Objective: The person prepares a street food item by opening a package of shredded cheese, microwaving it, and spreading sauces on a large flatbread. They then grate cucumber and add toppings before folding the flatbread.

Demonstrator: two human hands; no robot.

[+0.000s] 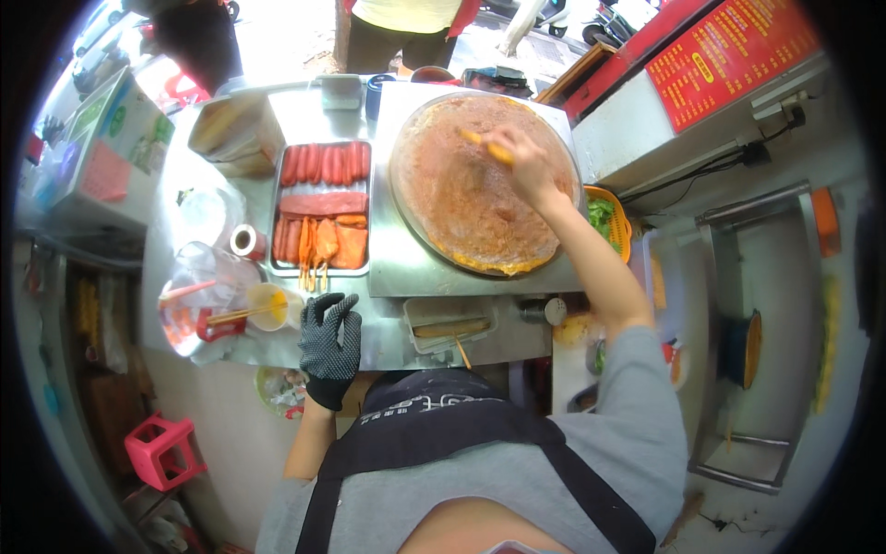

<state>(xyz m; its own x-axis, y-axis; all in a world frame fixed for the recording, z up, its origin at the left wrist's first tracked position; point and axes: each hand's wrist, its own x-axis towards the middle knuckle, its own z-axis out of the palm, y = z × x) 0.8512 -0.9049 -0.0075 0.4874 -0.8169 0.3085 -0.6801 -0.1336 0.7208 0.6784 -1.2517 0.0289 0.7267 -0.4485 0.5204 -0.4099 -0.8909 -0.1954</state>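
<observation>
A large thin pancake (pixel 477 201), browned and coated with reddish sauce, covers the round griddle (pixel 396 187). Over its upper part, my bare right hand (pixel 522 163) grips a yellow-handled tool (pixel 500 152), slightly blurred; its working end is unclear. My left hand (pixel 331 343), in a black dotted glove, rests on the steel counter's near edge, fingers apart and holding nothing. Just above it, a metal tray (pixel 325 272) bears sausages (pixel 325 164), a slab of pink meat (pixel 324 203) and skewered orange pieces (pixel 318 242). A cup with yellow liquid (pixel 273 307) and chopsticks (pixel 239 315) stands left of the glove.
A plastic container (pixel 450 325) with a brush-like tool lies below the griddle, beside a metal shaker (pixel 547 311). To the right is an orange basket (pixel 625 235) of lettuce. A tall metal container (pixel 239 135) stands at the back left. People stand beyond the counter.
</observation>
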